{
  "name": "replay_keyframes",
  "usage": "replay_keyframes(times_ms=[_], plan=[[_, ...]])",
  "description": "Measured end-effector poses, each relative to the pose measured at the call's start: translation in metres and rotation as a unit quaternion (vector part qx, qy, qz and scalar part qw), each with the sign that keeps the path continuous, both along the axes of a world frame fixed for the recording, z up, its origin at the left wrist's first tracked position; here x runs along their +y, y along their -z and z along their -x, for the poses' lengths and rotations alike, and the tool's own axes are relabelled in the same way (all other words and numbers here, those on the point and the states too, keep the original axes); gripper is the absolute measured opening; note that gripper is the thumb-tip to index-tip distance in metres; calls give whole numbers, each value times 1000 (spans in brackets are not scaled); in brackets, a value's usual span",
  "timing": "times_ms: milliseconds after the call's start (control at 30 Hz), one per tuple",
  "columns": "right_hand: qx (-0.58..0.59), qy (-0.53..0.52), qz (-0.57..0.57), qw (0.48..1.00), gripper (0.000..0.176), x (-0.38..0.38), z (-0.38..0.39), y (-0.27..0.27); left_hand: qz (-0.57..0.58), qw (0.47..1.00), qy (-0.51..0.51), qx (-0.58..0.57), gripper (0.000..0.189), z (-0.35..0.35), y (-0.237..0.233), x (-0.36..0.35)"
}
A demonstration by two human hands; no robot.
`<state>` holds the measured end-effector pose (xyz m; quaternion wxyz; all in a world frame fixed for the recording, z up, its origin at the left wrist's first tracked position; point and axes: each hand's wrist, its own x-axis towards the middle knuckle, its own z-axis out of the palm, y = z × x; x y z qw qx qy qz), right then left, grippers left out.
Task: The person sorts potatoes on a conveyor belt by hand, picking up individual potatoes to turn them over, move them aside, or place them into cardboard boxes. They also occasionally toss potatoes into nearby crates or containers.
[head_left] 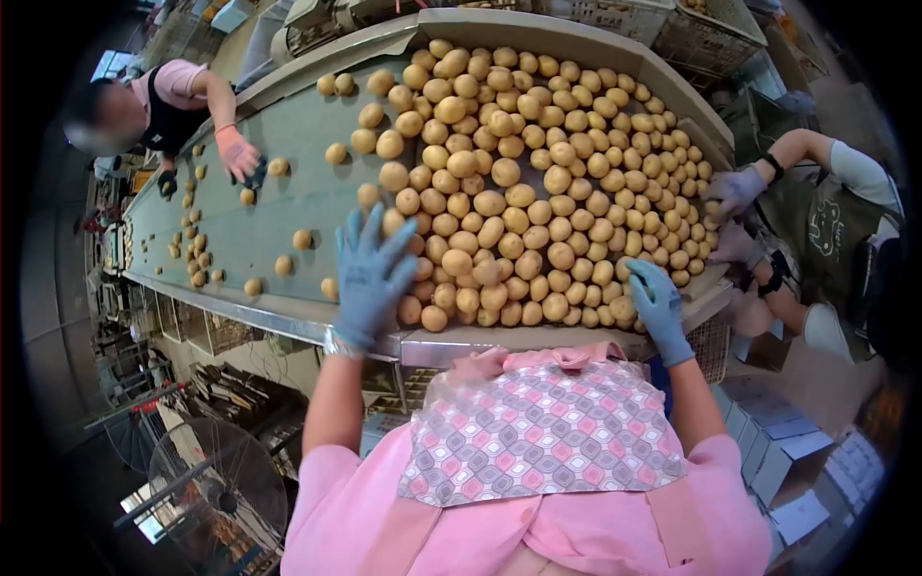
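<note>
A dense bed of yellow potatoes [506, 173] covers the right part of the sorting table in front of me. My left hand [370, 274], in a blue-grey glove, is spread wide at the left edge of the bed, its fingers apart and nothing in them. Along the near right edge, my right hand [658, 302], in a matching glove, touches the potatoes with its fingers loosely bent. I see no potato gripped in it, though its palm side is partly hidden. A loose potato [329, 289] lies just left of my left hand.
The green conveyor belt [279, 230] runs leftward with scattered potatoes. A co-worker's gloved hand [238, 158] reaches over its far side. At the right end, another person's gloved hands [735, 192] touch the bed. Crates [711, 38] stand behind; a metal rim [461, 353] borders my side.
</note>
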<state>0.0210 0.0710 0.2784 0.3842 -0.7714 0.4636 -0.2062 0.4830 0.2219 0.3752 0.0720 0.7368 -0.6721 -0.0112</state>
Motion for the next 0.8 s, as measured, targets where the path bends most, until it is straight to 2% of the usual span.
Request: replay_keyframes(times_ms=[33,67,100,167,267,333,400,500,533,633,667,700,733,767,800], plan=[[-31,25,-17,999,31,7,4,13,76,995,-21,63,59,-26,16,-8],[-59,50,-37,996,32,14,7,22,94,990,-53,87,56,-60,19,-20],[-47,40,-2,998,31,18,2,26,105,989,-97,-31,56,-109,41,-17],[-12,-20,48,999,30,15,-7,26,102,939,-201,-259,55,-206,85,-12],[-17,-42,91,995,28,17,-16,21,225,958,-176,5,59,-133,12,-51],[-44,-51,81,994,28,13,-24,15,155,981,-38,113,56,-52,13,-53],[-46,-53,111,991,29,8,-44,4,94,986,135,35,49,20,-10,-58],[-68,-81,158,982,36,-9,-92,-12,41,980,193,-23,52,14,25,-75],[-80,-93,188,974,40,-19,-113,-11,29,979,198,-33,52,-4,30,-92],[-104,-155,235,954,53,-42,-178,-8,161,972,171,-14,42,-47,37,-141],[-67,-179,271,944,54,-50,-191,-2,190,971,146,10,40,-61,28,-152],[20,-181,296,938,54,-64,-200,11,220,967,123,35,38,-72,20,-155],[108,-180,320,924,54,-80,-206,19,245,961,77,104,36,-81,12,-150],[53,-178,319,929,55,-93,-203,26,269,947,32,173,35,-91,4,-141],[96,-163,350,918,56,-95,-199,19,291,926,-11,241,34,-98,-4,-132]])
